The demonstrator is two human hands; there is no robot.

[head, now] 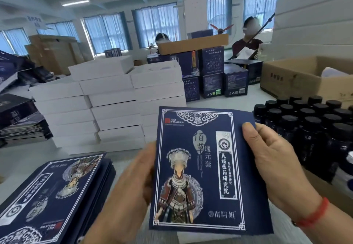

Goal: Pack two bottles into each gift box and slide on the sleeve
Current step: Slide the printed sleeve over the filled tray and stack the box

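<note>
While held upright above worktop (28, 159) near edge, sleeve (202, 169) pinched by both grips: left hand (129, 192) at left edge, right hand (271, 159) at right edge. Bottles (309, 121) at right edge; sleeve stack (49, 192) at near-left corner.

The navy printed sleeve (202, 169) is held upright, face toward the camera, above the table. White gift boxes (112, 102) stand in stacked columns behind it. Dark bottles (309, 125) with black caps stand upright, clustered at the right.
</note>
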